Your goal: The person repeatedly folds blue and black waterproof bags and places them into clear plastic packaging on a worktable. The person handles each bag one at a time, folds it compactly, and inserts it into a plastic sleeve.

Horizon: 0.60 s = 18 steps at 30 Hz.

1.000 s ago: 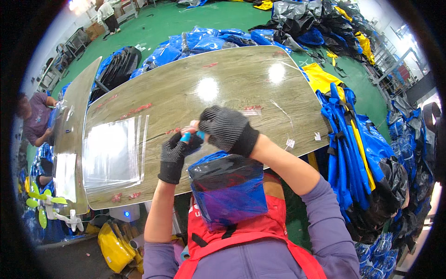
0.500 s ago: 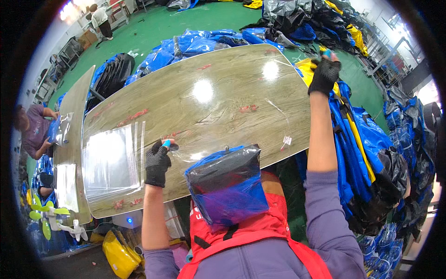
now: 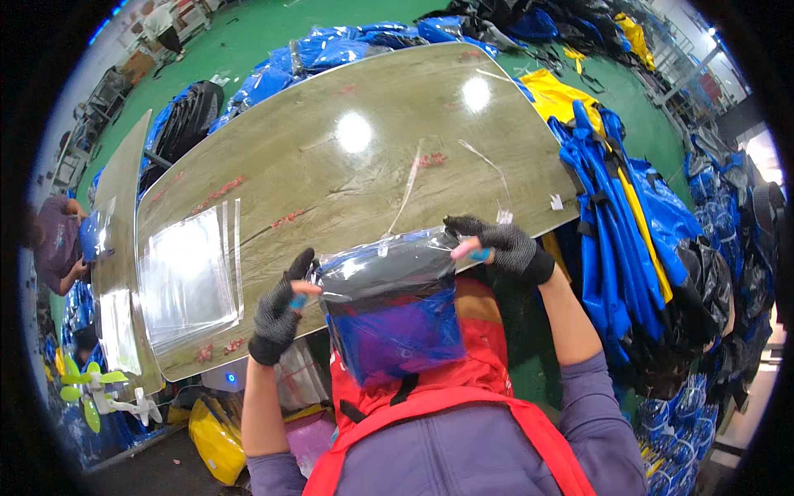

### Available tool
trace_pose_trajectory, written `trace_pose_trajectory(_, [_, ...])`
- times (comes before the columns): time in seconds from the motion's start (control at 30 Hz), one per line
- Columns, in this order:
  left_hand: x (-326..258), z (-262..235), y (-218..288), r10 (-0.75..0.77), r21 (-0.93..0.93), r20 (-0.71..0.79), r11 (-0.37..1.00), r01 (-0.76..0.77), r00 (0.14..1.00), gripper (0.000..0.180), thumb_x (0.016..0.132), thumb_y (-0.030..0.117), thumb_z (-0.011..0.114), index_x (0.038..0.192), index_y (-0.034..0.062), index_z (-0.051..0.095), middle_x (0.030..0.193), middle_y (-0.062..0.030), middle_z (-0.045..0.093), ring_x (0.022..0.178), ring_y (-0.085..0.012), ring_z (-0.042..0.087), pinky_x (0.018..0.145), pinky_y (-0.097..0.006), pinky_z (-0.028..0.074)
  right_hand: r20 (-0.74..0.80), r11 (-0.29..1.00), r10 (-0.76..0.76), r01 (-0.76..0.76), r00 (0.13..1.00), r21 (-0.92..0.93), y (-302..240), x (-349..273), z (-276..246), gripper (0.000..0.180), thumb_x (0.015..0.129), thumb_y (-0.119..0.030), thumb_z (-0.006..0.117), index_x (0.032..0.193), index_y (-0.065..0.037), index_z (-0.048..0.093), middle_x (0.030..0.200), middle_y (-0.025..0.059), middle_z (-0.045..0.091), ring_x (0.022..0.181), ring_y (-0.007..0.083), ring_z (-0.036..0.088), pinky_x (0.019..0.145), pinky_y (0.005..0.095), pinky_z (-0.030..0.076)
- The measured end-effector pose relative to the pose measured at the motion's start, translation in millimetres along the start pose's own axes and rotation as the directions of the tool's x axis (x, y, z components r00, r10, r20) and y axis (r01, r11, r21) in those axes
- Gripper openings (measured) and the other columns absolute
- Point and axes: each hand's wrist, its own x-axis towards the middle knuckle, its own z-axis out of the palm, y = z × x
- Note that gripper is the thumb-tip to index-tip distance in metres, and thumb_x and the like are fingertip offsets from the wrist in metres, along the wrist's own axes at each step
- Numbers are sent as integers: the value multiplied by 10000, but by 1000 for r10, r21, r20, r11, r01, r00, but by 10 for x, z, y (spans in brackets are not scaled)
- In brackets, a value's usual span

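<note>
A clear plastic bag (image 3: 395, 310) with a folded black and blue item inside rests on my lap against the table edge. My left hand (image 3: 279, 312), in a black fingertip-bare glove, pinches its upper left corner. At the upper right corner, my right hand (image 3: 504, 246) has thumb and forefinger closed on the plastic. Blue wraps show on fingers of both hands. A thin clear strip (image 3: 405, 198) lies on the table just beyond the bag's top edge.
The wood-patterned table (image 3: 331, 186) holds a stack of clear bags (image 3: 188, 277) at left and another loose strip (image 3: 488, 161). Blue and yellow sheeting (image 3: 616, 223) hangs at right. A co-worker (image 3: 59, 244) handles a blue package far left, near a green fan (image 3: 89, 384).
My right hand has come down from the far right to the bag's corner. My left hand has moved to the other corner. A clear strip now lies on the table beyond the bag.
</note>
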Motion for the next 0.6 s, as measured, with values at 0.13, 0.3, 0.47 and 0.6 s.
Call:
trace_pose_trajectory(0.13, [-77, -100, 211, 16, 626, 164, 771, -116, 986, 288, 710, 47, 556, 964, 71, 690, 1293, -221, 553, 1245, -350, 495, 1061, -442, 363, 0, 771, -134, 104, 991, -628, -208, -337, 189, 440, 692, -63, 606, 1084, -250, 676, 1311, 99, 546, 1178, 271, 544, 1040, 478, 368])
trace_pose_trajectory(0.3, [315, 24, 495, 204, 550, -187, 832, -70, 961, 449, 688, -77, 477, 1101, 28, 616, 1166, -178, 618, 1177, -340, 539, 1010, -392, 410, -388, 660, -102, -229, 916, -715, -794, 6, 74, 209, 771, -270, 603, 792, -67, 646, 827, 128, 650, 797, 340, 615, 776, 435, 468])
trace_pose_trajectory(0.47, [377, 780, 9, -267, 631, -121, 723, 282, 956, 395, 813, 238, 590, 1157, 42, 596, 1089, -171, 608, 1047, -343, 557, 957, -396, 414, -427, 724, -124, -213, 896, -656, 16, 232, 1077, 537, 856, -463, 517, 1199, -55, 585, 893, 183, 623, 884, 347, 600, 795, 449, 447])
trace_pose_trajectory(0.6, [-109, 916, -231, -464, -391, -210, 846, 362, 860, 706, 838, 402, 651, 1380, 38, 382, 1207, -56, 547, 1118, -203, 505, 1003, -340, 373, -812, 870, 2, -401, 583, -286, 562, -120, 1266, 353, 907, -409, 521, 1042, -98, 618, 764, 181, 620, 698, 371, 626, 609, 441, 489])
